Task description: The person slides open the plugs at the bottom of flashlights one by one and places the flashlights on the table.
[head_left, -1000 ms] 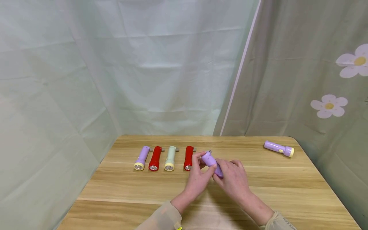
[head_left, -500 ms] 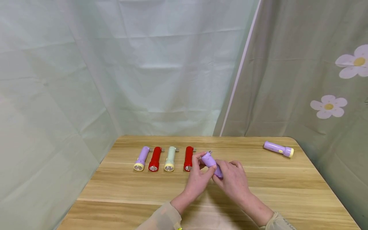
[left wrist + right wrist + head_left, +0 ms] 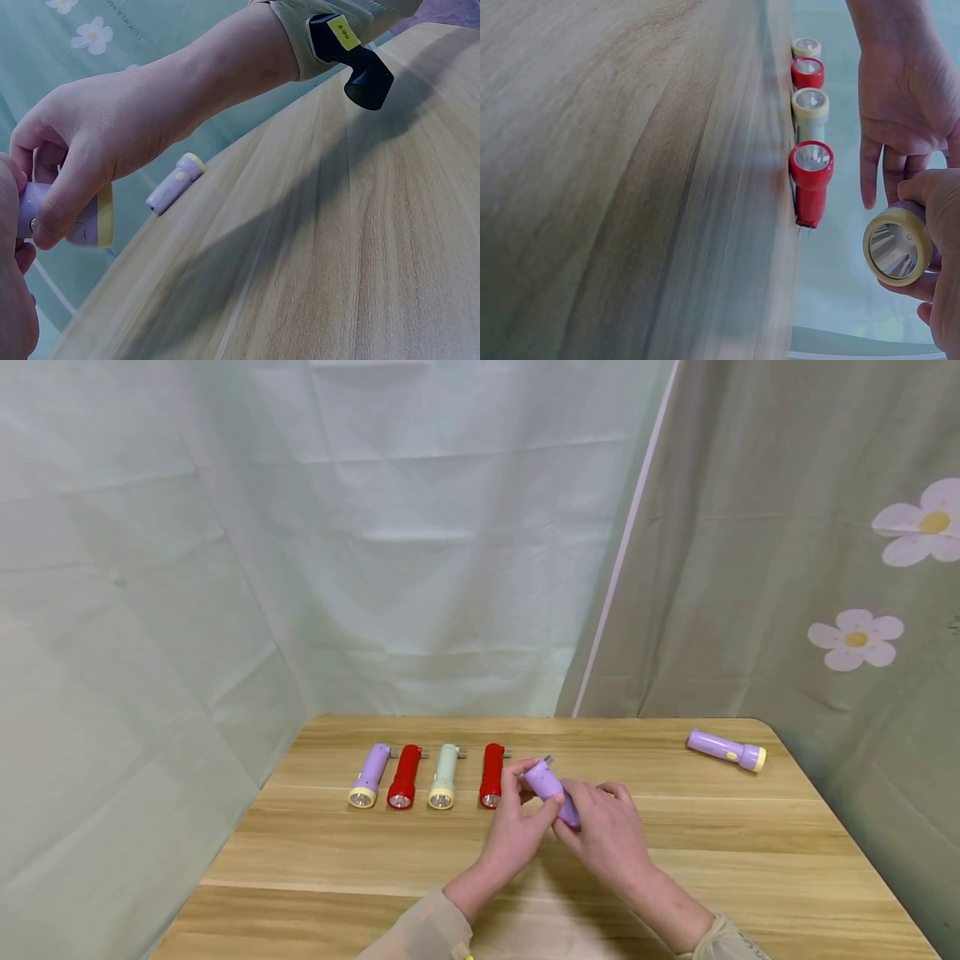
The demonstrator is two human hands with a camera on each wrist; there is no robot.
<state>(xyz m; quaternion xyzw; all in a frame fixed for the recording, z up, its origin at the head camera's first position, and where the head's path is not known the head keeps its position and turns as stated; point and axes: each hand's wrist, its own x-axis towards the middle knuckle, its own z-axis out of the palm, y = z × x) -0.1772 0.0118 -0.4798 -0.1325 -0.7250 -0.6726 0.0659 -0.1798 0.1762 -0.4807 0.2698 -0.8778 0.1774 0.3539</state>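
Both hands hold a purple flashlight above the table in the head view. My left hand pinches its tail end between thumb and fingers, where small metal plug prongs stick out. The fingers of my right hand curl round the head end and mostly hide it there. In the right wrist view the cream-rimmed lens faces the camera, with the right thumb and fingers around it. The left wrist view shows the right hand gripping the flashlight near its cream rim.
To the left on the wooden table lie a purple flashlight, a red one, a pale green one and another red one, in a row with prongs out. One more purple flashlight lies back right. Curtains hang behind.
The plug prongs at the held flashlight's tail show a little more plainly now. Both hands keep nearly the same hold, and the other flashlights have not moved.
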